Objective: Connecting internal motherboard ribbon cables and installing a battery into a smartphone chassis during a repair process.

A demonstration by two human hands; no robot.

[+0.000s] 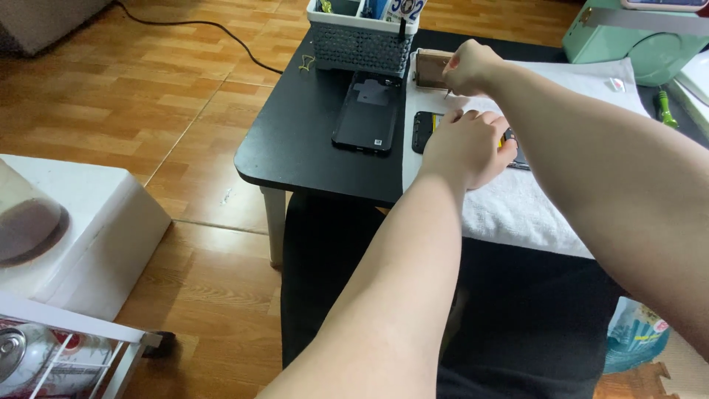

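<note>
An opened dark phone body (426, 130) lies on a white towel (517, 210) on a low black table (295, 148). My left hand (467, 146) rests on top of it and covers most of it. My right hand (470, 66) reaches further back, fingers pinched together over a small brown box (430, 68), holding what looks like a thin metal tool pointing down. A separate black phone back cover (365, 114) lies inside up on the table to the left of the towel.
A grey perforated basket (360, 41) with items stands at the table's back edge. A mint green case (635, 41) and a green screwdriver (666, 109) lie at the right. A white box (74, 236) and wire rack sit on the wooden floor at left.
</note>
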